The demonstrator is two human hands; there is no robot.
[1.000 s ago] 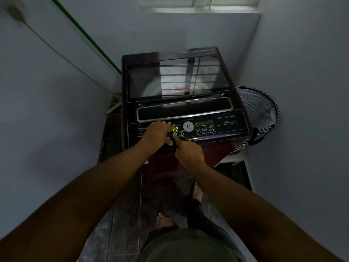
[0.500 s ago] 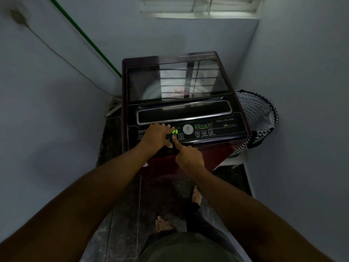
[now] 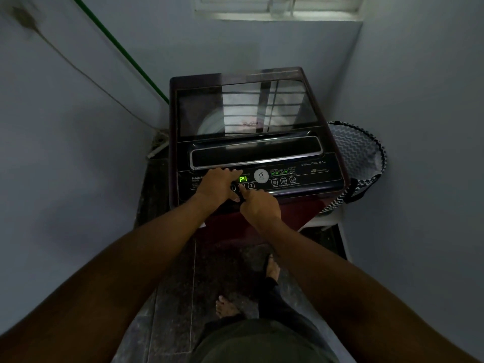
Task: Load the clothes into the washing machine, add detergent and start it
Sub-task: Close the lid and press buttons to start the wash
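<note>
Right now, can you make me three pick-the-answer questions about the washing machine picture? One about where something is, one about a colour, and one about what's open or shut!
1. Where is the laundry basket?
A. right of the washing machine
B. on top of it
C. left of it

2. What colour is the display?
A. red
B. green
C. blue

3. The lid is:
A. open
B. missing
C. shut

Answers: 1 A, the basket stands by the machine's right side. 2 B, it glows green. 3 C, the glass lies flat while the right hand presses a button and the left hand rests on the panel.

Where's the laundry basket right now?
In the head view, the laundry basket stands right of the washing machine, against the right wall, apart from both hands.
</note>
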